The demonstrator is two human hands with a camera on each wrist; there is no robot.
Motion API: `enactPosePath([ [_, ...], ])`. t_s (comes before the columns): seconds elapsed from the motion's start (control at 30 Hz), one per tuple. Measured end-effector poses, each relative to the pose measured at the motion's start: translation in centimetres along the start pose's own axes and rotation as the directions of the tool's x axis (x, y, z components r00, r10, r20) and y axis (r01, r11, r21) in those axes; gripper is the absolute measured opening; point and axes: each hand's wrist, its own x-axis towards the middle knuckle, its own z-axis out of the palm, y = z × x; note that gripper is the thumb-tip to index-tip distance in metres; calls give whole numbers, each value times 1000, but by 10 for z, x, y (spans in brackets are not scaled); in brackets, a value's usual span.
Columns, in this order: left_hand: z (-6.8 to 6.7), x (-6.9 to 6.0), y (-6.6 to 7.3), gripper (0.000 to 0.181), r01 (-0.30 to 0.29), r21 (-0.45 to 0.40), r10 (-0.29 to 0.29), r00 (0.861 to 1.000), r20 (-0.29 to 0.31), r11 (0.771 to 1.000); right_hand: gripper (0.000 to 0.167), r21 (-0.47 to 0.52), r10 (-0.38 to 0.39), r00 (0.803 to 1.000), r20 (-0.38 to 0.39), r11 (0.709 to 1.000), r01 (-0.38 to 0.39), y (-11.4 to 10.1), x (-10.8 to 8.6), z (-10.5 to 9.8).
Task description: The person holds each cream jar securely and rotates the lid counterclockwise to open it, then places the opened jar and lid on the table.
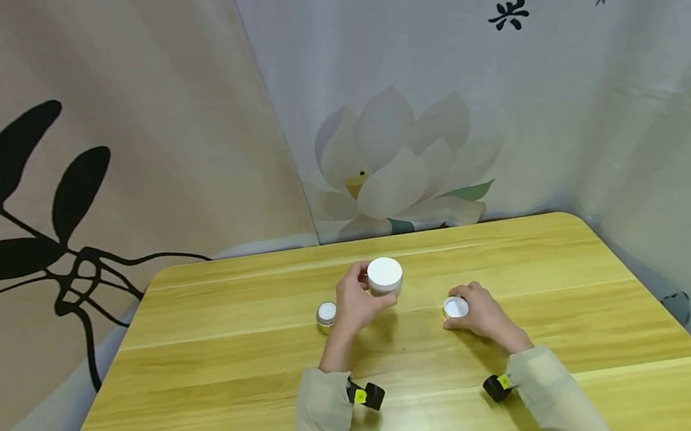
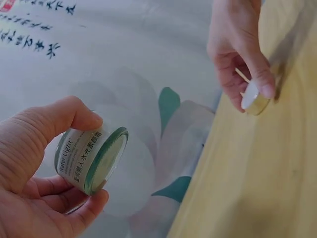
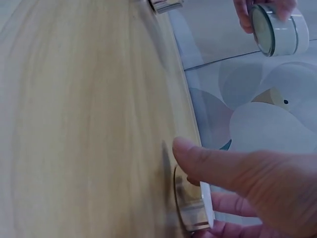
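Note:
My left hand (image 1: 358, 301) grips a cosmetic cream jar (image 1: 384, 275) raised above the table, thumb on one side and fingers on the other. In the left wrist view the jar (image 2: 81, 153) is tilted, with printed lettering on its pale side and a green-tinted glass rim. My right hand (image 1: 482, 313) pinches a small round gold-sided lid (image 1: 456, 307) with a white face turned up. The lid (image 3: 190, 203) is at or just above the tabletop; whether it touches is unclear. Just left of my left hand stands a small jar (image 1: 326, 313) with a white top.
The wooden table (image 1: 225, 393) has rounded far corners. Behind it hangs a printed cloth (image 1: 186, 120) with dark leaves, a pale lotus and black characters; it also runs along the right side.

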Motion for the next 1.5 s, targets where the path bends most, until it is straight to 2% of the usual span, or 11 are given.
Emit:
enactPosePath([
  [0.23, -8, 2, 10, 58, -18, -1, 18, 1000, -22, 1000, 62, 22, 2, 1000, -10, 1000, -2, -4, 0, -6],
  [0.47, -13, 6, 20, 57, -28, -8, 28, 999, -35, 1000, 46, 53, -83, 986, -146, 994, 91, -11, 2, -10],
  [0.6, -17, 7, 29, 56, -62, -23, 61, 997, -45, 998, 39, 94, -157, 964, -212, 979, 180, -22, 3, -13],
  [0.73, -22, 9, 37, 55, -105, -24, 103, 993, -58, 994, 32, 113, -234, 927, -293, 954, 276, -36, 5, -19],
  [0.83, -25, 10, 41, 54, -122, -21, 121, 990, -69, 992, 27, 158, -252, 905, -341, 934, 320, -48, 5, -24],
  [1.0, -29, 9, 46, 53, -138, -29, 135, 988, -74, 990, 21, 271, -242, 886, -395, 891, 364, -69, 4, -35],
  [1.2, -31, 7, 51, 55, -148, -31, 145, 987, -68, 989, 28, 419, -223, 885, -409, 816, 399, -115, -4, -55],
  [1.27, -31, 7, 51, 55, -152, -32, 150, 986, -68, 988, 33, 446, -220, 890, -400, 801, 399, -130, -7, -61],
  [1.37, -31, 5, 52, 54, -163, -27, 161, 985, -64, 986, 39, 432, -220, 889, -401, 811, 396, -140, -3, -61],
  [1.5, -31, 4, 50, 52, -168, -20, 167, 984, -54, 986, 43, 400, -220, 890, -399, 832, 385, -137, 10, -51],
])
